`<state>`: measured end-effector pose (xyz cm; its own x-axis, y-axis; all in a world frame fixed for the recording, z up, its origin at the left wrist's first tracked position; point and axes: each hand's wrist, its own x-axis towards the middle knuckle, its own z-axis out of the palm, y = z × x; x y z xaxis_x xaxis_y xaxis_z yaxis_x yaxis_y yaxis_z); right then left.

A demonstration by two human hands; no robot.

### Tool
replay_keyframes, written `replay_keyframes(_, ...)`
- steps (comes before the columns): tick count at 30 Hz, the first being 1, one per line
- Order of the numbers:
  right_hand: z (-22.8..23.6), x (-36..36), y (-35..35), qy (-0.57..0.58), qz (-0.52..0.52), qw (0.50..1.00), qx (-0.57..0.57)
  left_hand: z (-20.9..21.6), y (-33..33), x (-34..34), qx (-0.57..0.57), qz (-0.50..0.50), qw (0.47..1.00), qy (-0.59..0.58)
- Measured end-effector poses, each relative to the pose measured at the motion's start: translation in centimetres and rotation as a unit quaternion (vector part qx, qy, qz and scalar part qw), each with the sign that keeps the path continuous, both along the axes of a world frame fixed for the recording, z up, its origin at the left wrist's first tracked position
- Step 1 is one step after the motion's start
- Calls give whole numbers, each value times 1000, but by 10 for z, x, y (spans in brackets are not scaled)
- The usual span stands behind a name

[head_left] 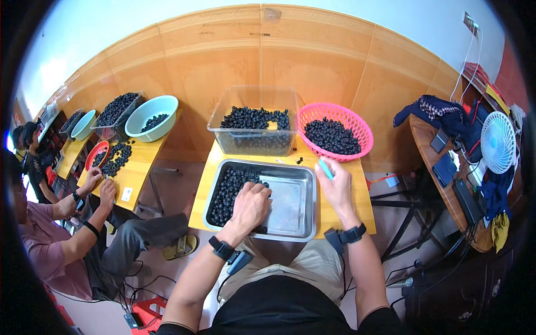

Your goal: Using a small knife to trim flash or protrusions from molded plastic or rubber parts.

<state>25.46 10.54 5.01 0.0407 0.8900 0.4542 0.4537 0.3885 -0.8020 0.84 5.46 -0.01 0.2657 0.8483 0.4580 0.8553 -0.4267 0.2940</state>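
A shallow metal tray (291, 192) lies on the yellow wooden table (357, 209) in front of me. Small round dark berries (224, 191), like blueberries, fill its left part; the right part shows bare metal. My left hand (251, 205) is over the edge of the berries, its fingers curled down and closed; whatever is between the fingertips is hidden. Just beyond the tray's right edge, my right hand (336, 184) grips a slim light-blue stick-like tool (325, 169), whose kind I cannot make out.
Behind the tray stand a clear plastic bin (251, 142) and a pink basket (365, 129), both holding berries. A co-worker's hands (100, 187) are over berries at a table on the left, near a pale green basin (167, 106). On the right, a brown table (421, 134) carries clothes and a fan (498, 142).
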Motion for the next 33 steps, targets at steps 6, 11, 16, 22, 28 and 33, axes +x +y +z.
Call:
replay_keyframes(6,-20,-3,-48,37,27,999,-22,-17,25,8,-23,-17,992,126)
replay_keyframes(11,-32,0,-69,63,28,997,-34,-23,30,10,-36,-19,988,150)
replay_keyframes(16,-39,0,-79,70,47,996,-38,-21,23,10,-25,-27,991,129)
replay_keyframes(22,-49,-3,-85,102,58,989,-85,0,1,9,-45,-74,994,-60)
replay_keyframes(28,-34,-27,-95,121,113,982,-96,1,-18,17,-308,-96,768,-554)
replay_keyframes(33,-33,-40,-96,86,159,983,-30,1,-43,28,-391,-132,548,-728)
